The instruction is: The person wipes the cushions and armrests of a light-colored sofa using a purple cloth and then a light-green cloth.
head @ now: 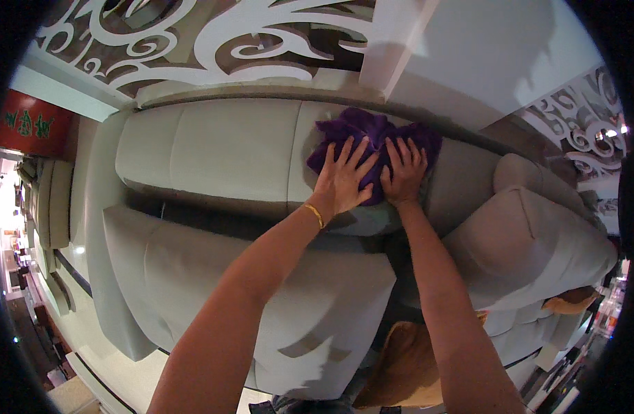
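A bunched purple cloth [356,123] lies on the top of a light grey sofa backrest [234,150]. My left hand [345,178] rests flat on the cloth's left part, fingers spread, a gold-coloured bracelet [314,216] on the wrist. On the cloth's right part lies my right hand [404,173], palm down, its fingers slightly apart. Both hands press on the fabric from above, and neither is closed round it. Under the cloth, the sofa's surface is hidden.
Loose grey cushions [306,290] lean below the backrest, with more padded cushions [503,243] at right. An orange-brown cushion [410,362] sits near the bottom. White scrollwork panels [208,46] and a white pillar [394,46] stand behind the sofa. A red panel bearing writing [37,124] is at left.
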Tool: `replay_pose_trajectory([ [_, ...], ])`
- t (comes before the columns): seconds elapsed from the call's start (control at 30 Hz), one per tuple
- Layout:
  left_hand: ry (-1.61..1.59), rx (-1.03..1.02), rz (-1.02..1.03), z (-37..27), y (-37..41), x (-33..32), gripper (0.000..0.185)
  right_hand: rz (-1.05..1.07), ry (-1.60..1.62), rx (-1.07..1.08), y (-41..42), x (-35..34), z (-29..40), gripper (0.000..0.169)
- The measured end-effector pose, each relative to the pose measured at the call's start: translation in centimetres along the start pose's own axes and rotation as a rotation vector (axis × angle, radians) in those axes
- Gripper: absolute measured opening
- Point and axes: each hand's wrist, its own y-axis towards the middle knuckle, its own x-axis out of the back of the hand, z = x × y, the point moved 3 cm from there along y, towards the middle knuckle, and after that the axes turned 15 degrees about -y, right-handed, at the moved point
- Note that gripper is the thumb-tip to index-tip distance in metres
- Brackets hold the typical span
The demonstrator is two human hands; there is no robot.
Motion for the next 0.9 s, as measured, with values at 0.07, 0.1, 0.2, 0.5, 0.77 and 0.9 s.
replay_pose_trajectory([
  [0.07,0.011,-0.018,0.042,0.2,0.6,0.0,0.062,-0.006,0.004,-0.007,0.1,-0.1,-0.1,0.055],
  [0.1,0.002,-0.025,0.052,0.5,0.5,-0.1,0.063,-0.001,0.008,-0.012,0.0,0.1,0.2,0.055],
  [0.2,-0.013,-0.040,0.077,1.2,0.5,-0.7,0.066,0.011,0.036,-0.009,0.0,0.4,0.5,0.055],
  [0.5,-0.062,-0.022,0.247,2.5,1.6,-1.7,0.067,0.018,-0.003,-0.015,0.1,0.1,0.3,0.055],
  [0.77,-0.051,-0.101,0.138,3.1,6.0,-0.7,0.068,-0.078,-0.028,-0.183,0.4,-0.6,0.3,0.055],
  [0.9,-0.071,-0.153,0.048,2.9,5.9,-1.1,0.069,-0.098,-0.035,-0.181,-0.1,-0.5,0.1,0.054],
])
